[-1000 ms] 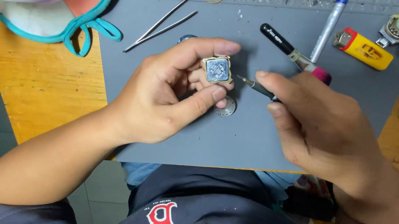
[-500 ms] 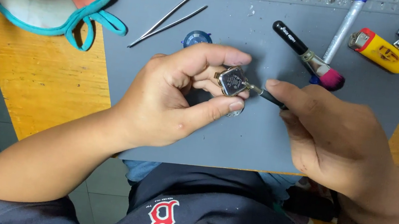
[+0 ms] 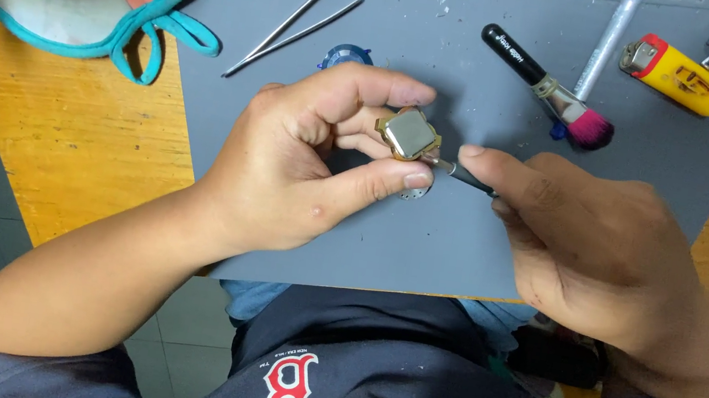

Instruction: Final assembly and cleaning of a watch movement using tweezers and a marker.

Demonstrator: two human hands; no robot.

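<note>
Small watch case held over the grey mat, tool tip at its edge

Far left lies a teal-edged cloth (image 3: 76,12); tweezers (image 3: 296,24) rest far on the grey mat (image 3: 459,241). The left hand (image 3: 304,164) pinches a squarish gold-rimmed watch case (image 3: 408,133) between thumb and fingers, above the mat's middle. The right hand (image 3: 589,241) is closed around a thin dark tool (image 3: 464,176) touching the case's right edge. A pink brush (image 3: 546,87) and yellow lighter (image 3: 677,75) lie far right. The work looks midway, the case not yet visibly opened.
</note>
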